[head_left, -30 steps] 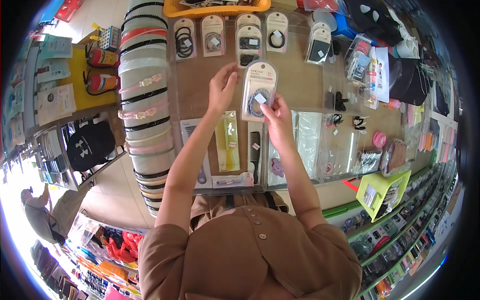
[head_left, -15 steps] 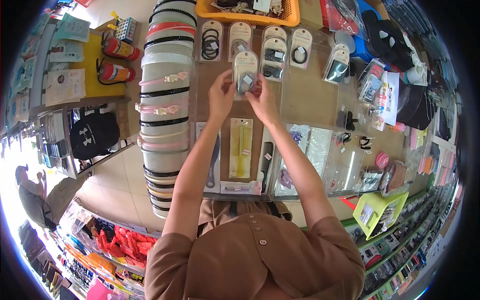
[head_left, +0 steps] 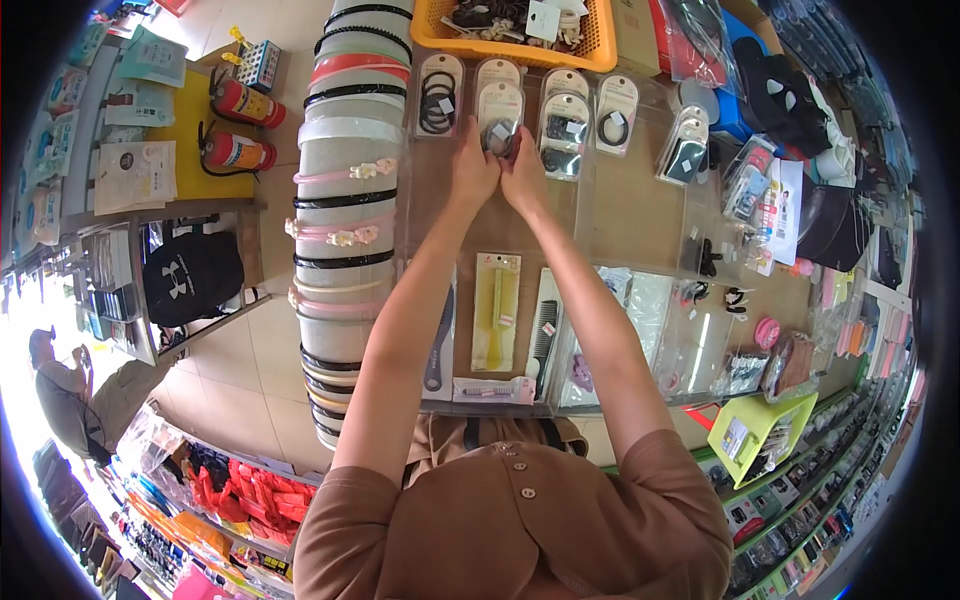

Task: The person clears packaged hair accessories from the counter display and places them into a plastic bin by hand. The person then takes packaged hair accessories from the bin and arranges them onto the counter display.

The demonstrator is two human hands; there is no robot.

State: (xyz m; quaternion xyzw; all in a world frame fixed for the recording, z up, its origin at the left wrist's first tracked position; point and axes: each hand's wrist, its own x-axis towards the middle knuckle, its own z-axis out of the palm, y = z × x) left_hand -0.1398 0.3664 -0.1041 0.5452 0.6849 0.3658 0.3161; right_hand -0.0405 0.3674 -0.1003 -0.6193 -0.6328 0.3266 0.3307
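A carded pack of hair ties [head_left: 499, 103] with a small white sticker lies between my two hands, its top overlapping another card of the same kind [head_left: 497, 69]. My left hand [head_left: 475, 170] grips its lower left edge, and my right hand [head_left: 523, 175] closes on the lower right. The fingertips are partly hidden beneath the pack. To the left is a card of black hair ties [head_left: 437, 96]; to the right are overlapping cards with dark contents [head_left: 563, 120] and a card with one black hair tie [head_left: 616, 118].
Headbands circle a long white roll [head_left: 345, 240] on the left. An orange basket [head_left: 513, 52] stands at the back. Nearer me lie a yellow comb pack [head_left: 496, 312] and a black comb [head_left: 544, 338]. A green bin [head_left: 735, 440] is at the right. Another person [head_left: 70, 395] is far left.
Both hands have moved the pack away from me, onto the row of cards at the back. My hands have come closer together at its lower end. The whole view has shifted slightly.
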